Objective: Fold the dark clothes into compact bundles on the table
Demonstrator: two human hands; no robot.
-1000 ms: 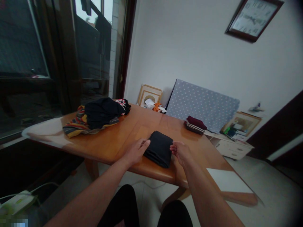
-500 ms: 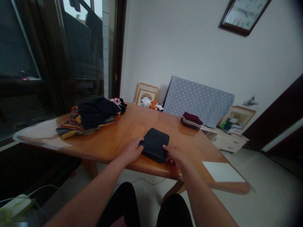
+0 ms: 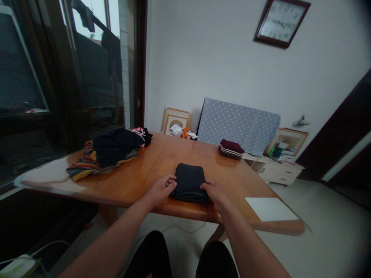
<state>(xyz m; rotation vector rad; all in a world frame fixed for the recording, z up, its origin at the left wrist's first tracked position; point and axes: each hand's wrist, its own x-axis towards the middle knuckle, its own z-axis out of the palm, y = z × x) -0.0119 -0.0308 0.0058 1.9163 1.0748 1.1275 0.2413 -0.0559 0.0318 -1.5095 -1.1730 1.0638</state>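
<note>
A folded black garment (image 3: pixel 189 181) lies near the front edge of the wooden table (image 3: pixel 150 162). My left hand (image 3: pixel 160 189) grips its left side, fingers curled onto the cloth. On the opposite side, my right hand (image 3: pixel 213 192) holds the garment's right edge. A loose pile of clothes (image 3: pixel 108 148), black on top with striped cloth beneath, sits at the table's far left. A small folded stack with a dark red piece on top (image 3: pixel 231 148) rests at the far right of the table.
A white sheet (image 3: pixel 271 209) lies on the table's right end. Behind the table a dotted grey board (image 3: pixel 237 123) and picture frames (image 3: pixel 175 117) lean on the wall, beside a low white cabinet (image 3: pixel 278 173). Dark glass doors (image 3: pixel 58 77) stand at left. A clock (image 3: pixel 279 21) hangs above.
Both hands have closed in on the black garment's two sides, where a second ago the right hand hovered just off it. The garment now lies squarer to the table edge.
</note>
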